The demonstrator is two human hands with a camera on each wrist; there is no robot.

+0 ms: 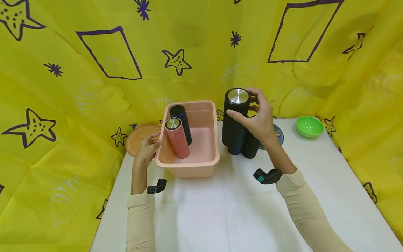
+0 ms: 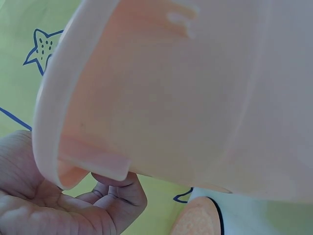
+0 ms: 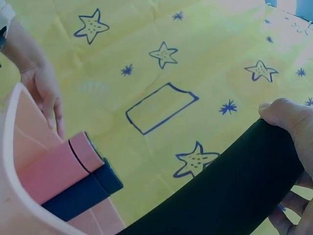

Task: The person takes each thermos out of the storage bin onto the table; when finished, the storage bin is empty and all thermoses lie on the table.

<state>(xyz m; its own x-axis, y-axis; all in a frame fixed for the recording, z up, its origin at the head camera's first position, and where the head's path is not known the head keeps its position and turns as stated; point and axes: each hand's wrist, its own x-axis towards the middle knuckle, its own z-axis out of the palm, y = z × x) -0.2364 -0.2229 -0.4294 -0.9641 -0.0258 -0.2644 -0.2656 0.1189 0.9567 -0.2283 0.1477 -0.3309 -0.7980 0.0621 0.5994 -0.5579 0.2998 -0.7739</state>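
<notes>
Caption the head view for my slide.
Left grip on peach tub containing two bottles; right grip holding a black bottle.

Blk flask (image 1: 231, 130) in R fingers (image 1: 240, 118): smooth, matt; its cap (image 1: 238, 96) shiny brushed metal. Tub (image 1: 189, 164) at L fingers (image 2: 128, 198): smooth plastic, slight sheen. Btwn L & R fingers: pink flask (image 1: 180, 142), smooth satin, metal-topped too; navy flask (image 1: 186, 127), matt. Bowl (image 1: 310, 126) right of R fingers: glossy plastic. Sheet (image 1: 204, 31) beyond fingers: creased, soft sheen, cloth or plastic unclear. Worktop (image 1: 201, 217) below fingers: smooth, low sheen.
</notes>
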